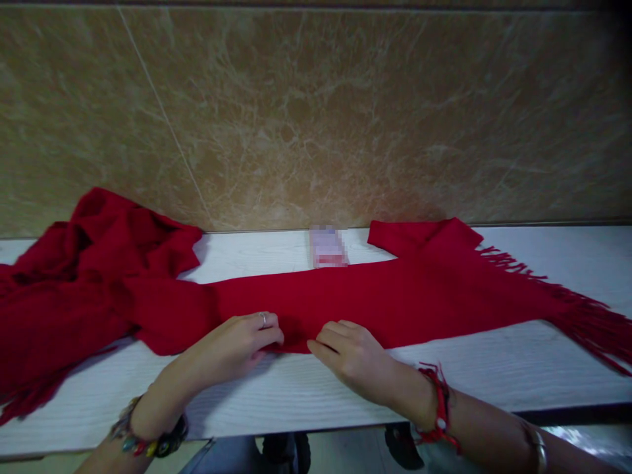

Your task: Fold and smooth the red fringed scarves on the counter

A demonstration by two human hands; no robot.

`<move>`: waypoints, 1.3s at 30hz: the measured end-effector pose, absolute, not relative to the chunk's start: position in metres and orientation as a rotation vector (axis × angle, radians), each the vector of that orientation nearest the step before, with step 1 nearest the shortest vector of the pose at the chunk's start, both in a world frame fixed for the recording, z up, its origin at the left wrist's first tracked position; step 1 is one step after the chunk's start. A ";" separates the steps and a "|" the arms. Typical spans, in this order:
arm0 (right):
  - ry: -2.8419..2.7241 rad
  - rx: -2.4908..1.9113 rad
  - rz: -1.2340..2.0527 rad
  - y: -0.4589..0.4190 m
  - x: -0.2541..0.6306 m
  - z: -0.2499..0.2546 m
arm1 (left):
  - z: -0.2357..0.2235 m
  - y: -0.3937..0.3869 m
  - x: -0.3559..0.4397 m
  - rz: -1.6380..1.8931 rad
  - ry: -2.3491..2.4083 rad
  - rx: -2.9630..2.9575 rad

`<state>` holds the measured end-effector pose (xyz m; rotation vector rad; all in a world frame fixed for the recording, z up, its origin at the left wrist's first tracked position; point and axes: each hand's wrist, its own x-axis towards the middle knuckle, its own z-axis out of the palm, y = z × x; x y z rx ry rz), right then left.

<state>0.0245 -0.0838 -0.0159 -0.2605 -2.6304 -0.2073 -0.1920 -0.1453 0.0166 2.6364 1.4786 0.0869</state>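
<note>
A long red scarf (345, 303) is spread flat across the white bench, with a fringe (582, 309) at its right end. Its left part (113, 263) lies bunched in loose folds, and a folded-over flap (424, 234) shows at the back right. My left hand (247, 342) has its fingers curled in at the scarf's near edge. A short gap to the right, my right hand (348, 355) rests on the same edge, thumb and fingers closed on the cloth. The fingertips of the left hand are partly hidden.
Behind the scarf a small blurred pinkish packet (328, 247) sits against the marbled brown wall (296, 118). The white wood-grain bench (306, 401) ends close in front of me, with shoes (286, 453) on the floor below.
</note>
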 end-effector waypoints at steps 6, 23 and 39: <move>-2.645 -0.252 -0.164 -0.085 0.027 -0.016 | 0.024 -0.148 -0.197 0.077 1.530 2.582; -2.563 -0.401 -0.059 -0.079 0.026 -0.024 | 0.017 -0.148 -0.197 0.293 1.456 2.617; -2.726 -0.161 -0.011 -0.079 0.031 -0.020 | 0.035 -0.150 -0.178 0.159 1.228 2.495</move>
